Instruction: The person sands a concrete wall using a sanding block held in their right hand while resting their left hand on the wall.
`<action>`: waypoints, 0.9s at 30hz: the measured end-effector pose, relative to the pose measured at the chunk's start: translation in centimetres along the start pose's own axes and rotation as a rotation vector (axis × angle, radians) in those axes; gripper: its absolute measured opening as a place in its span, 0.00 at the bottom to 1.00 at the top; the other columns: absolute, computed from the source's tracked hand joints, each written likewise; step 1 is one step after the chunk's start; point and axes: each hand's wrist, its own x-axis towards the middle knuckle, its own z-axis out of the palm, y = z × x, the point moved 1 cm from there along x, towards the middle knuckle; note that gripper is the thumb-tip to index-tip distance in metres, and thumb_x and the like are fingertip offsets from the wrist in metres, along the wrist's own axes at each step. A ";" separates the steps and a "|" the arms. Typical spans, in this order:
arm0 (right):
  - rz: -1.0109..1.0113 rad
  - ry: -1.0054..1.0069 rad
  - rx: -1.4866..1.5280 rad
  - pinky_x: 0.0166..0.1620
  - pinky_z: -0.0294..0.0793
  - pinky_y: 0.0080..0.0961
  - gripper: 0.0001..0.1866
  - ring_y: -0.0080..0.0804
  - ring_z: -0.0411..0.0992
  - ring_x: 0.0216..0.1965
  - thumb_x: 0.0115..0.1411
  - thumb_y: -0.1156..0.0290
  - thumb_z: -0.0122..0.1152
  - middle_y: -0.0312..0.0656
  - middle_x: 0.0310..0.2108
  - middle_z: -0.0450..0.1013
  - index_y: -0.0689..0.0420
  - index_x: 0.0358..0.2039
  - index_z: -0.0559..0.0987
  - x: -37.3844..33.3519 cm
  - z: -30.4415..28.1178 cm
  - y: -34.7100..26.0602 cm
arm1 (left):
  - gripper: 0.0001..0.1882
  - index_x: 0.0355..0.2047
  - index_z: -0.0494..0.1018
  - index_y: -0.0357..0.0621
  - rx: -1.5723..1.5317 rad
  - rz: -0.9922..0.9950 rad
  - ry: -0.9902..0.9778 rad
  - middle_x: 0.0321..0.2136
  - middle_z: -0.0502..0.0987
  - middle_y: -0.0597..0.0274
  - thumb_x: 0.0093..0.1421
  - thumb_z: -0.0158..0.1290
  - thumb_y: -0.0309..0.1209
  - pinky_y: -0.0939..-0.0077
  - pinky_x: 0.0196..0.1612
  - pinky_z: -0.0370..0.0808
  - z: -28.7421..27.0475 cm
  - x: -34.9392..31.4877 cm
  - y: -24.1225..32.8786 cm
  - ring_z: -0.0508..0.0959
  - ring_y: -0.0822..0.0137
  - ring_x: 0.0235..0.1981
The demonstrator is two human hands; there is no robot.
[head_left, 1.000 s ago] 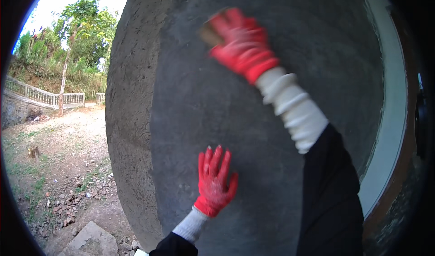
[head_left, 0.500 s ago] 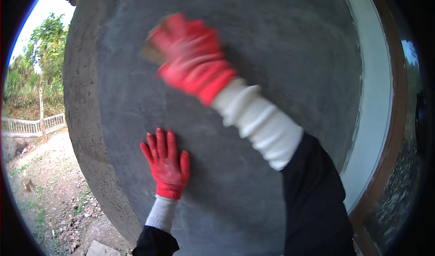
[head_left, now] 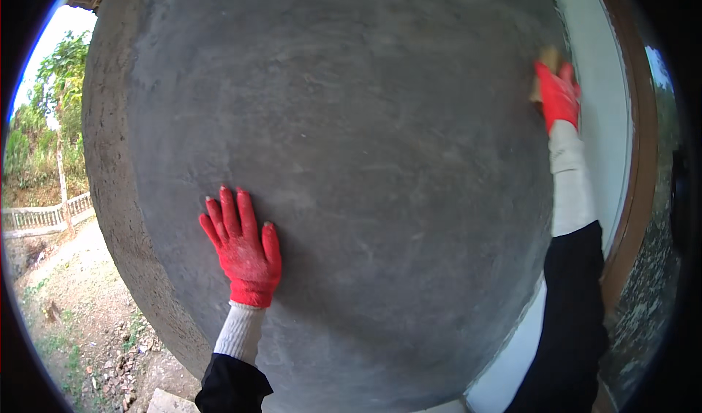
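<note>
Grey wall (head_left: 365,193) fills most of the view; surface is mottled, so even coverage is probably best got by overlapping passes, with no patch skipped. Rough band (head_left: 113,135) is seen along the wall's left edge; its border with the smooth part is best treated as a separate line, not run over blindly.

Pale strip (head_left: 603,106) is set along the wall's right edge. Pressure should be eased there and strokes run parallel to the seam, so the strip isn't scuffed or smeared.

Left hand (head_left: 245,252), red-gloved, is laid flat at lower left, fingers spread, thumb out, nothing held. Palm contact can't be confirmed from this angle. If weight is taken on it, it's best kept light and flat so no prints are left.

Right hand (head_left: 560,98), also red-gloved, is blurred but is wrapped around a tan block (head_left: 550,57), at upper right, just beside the pale strip. Exact finger placement can't be told.

Block is best kept flat on the wall: if it's tipped, a corner could be dug in and a groove left. Grip should be kept firm, wrist level, pressure even.
</note>
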 end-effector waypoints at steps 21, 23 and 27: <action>-0.070 -0.067 -0.039 0.59 0.72 0.52 0.42 0.62 0.67 0.61 0.54 0.41 0.67 0.58 0.63 0.63 0.40 0.67 0.65 -2.4 -2.6 6.4 | 0.35 0.74 0.54 0.41 0.049 0.102 0.066 0.75 0.52 0.48 0.70 0.43 0.40 0.46 0.76 0.39 0.7 3.5 3.8 0.47 0.43 0.76; -0.549 -0.026 0.024 0.55 0.74 0.51 0.33 0.61 0.72 0.53 0.53 0.50 0.71 0.55 0.59 0.67 0.41 0.59 0.72 -7.5 -1.3 2.1 | 0.35 0.73 0.55 0.42 0.026 0.113 0.081 0.74 0.53 0.47 0.69 0.44 0.41 0.43 0.75 0.40 0.7 3.6 3.8 0.49 0.40 0.75; -1.067 -0.138 0.235 0.54 0.76 0.48 0.34 0.52 0.74 0.50 0.45 0.52 0.77 0.49 0.60 0.66 0.40 0.55 0.77 -17.9 -0.2 -3.5 | 0.35 0.73 0.56 0.42 0.035 0.119 0.063 0.73 0.55 0.47 0.68 0.45 0.42 0.41 0.75 0.40 0.5 3.7 3.7 0.50 0.39 0.74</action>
